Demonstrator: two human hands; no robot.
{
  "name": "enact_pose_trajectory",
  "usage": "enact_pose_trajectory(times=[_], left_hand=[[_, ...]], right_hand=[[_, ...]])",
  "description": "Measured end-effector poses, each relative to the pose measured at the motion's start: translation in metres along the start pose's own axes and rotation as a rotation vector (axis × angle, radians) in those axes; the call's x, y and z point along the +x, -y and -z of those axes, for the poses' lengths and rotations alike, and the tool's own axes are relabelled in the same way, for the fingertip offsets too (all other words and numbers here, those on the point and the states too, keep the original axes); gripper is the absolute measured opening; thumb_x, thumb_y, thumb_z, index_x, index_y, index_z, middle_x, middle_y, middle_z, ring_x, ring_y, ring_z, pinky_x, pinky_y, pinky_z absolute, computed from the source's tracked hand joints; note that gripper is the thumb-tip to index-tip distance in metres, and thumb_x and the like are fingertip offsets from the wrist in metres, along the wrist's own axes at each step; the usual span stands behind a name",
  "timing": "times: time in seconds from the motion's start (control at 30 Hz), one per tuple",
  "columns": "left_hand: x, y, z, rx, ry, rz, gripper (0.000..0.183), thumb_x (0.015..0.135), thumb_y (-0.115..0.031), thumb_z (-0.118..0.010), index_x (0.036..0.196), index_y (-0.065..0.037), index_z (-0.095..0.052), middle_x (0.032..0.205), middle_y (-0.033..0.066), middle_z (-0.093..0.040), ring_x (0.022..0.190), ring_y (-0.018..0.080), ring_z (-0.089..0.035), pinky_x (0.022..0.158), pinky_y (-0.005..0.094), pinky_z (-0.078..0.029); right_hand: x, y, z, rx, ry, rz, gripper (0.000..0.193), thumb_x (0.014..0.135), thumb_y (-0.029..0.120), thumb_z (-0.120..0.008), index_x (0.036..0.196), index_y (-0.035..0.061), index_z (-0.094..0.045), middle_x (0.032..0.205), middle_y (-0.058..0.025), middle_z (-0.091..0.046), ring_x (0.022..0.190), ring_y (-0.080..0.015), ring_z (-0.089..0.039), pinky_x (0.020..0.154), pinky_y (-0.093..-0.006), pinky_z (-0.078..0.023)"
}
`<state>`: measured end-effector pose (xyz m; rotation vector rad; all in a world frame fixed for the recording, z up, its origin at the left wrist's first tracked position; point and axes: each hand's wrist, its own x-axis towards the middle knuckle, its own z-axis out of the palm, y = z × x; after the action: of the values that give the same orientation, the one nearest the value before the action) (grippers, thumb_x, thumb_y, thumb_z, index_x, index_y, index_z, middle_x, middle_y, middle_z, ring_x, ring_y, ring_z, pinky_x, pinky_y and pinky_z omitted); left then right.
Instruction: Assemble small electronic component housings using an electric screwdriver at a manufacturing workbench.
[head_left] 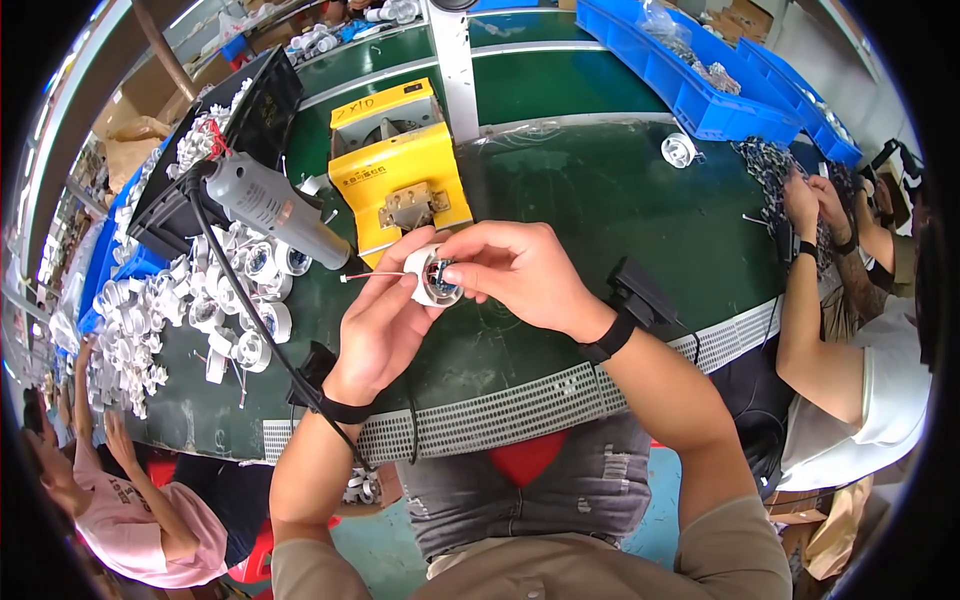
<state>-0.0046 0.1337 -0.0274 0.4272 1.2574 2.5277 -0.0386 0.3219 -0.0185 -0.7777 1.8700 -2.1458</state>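
Note:
A round white plastic housing (420, 272) is held in front of me above the green table. My left hand (378, 325) is closed round its left side. A thin wire with a small white plug (348, 278) sticks out to the left of it. Inside the housing's open right end shows a small dark circuit board (440, 272). My right hand (515, 270) is closed, thumb and fingers pinching at this board; the fingers hide part of it. Just beyond my hands stands a yellow machine (400, 155) with a metal block on its front.
A grey electric screwdriver (275, 205) with a black cable hangs at the left. Many white housings (205, 310) lie heaped there, beside a black bin (270, 100). A single white part (678, 150) lies at the right, near blue bins (690, 90). Co-workers sit at both sides.

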Motion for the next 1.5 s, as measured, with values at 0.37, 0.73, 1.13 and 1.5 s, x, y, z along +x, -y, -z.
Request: enact_pose_trajectory(times=[0.37,0.73,1.13,1.5], left_hand=[[-0.003,0.0,-0.004,-0.049,0.035,0.017,0.048,0.097,-0.011,-0.036,0.144,-0.007,-0.028,0.142,0.0124,-0.037,0.128,0.0225,-0.04,0.107,0.0369,-0.032],[0.0,0.008,0.004,0.28,0.043,-0.031,0.059,0.091,-0.005,-0.048,0.145,-0.008,-0.025,0.132,0.0089,-0.045,0.121,0.0167,-0.044,0.103,0.0339,-0.036],[0.004,0.012,0.008,0.387,-0.077,0.004,0.042,0.094,-0.002,-0.045,0.136,0.0,-0.04,0.112,0.0069,-0.057,0.097,0.0129,-0.058,0.085,0.0313,-0.055],[0.004,0.002,0.007,0.532,-0.182,0.244,0.033,0.099,-0.013,-0.038,0.129,0.0,-0.045,0.122,0.0106,-0.055,0.107,0.0218,-0.058,0.087,0.0383,-0.054]], right_hand=[[0.001,-0.005,-0.002,-0.554,-0.129,0.465,0.018,0.07,0.004,-0.077,0.087,0.0049,-0.071,0.097,-0.008,-0.06,0.081,-0.0188,-0.062,0.072,-0.0294,-0.051],[0.003,-0.006,-0.003,-0.375,-0.095,0.321,0.029,0.072,0.003,-0.076,0.098,0.0025,-0.064,0.092,-0.0068,-0.063,0.076,-0.0157,-0.065,0.066,-0.0267,-0.053],[0.02,0.014,-0.01,-0.665,-0.155,0.434,0.028,0.075,0.005,-0.072,0.102,0.001,-0.065,0.102,-0.0119,-0.065,0.088,-0.0216,-0.065,0.078,-0.0306,-0.053],[0.106,-0.003,-0.108,-0.518,-0.181,0.566,0.068,0.077,0.016,-0.072,0.133,0.0042,-0.035,0.097,-0.0136,-0.058,0.09,-0.0338,-0.062,0.078,-0.0423,-0.05]])
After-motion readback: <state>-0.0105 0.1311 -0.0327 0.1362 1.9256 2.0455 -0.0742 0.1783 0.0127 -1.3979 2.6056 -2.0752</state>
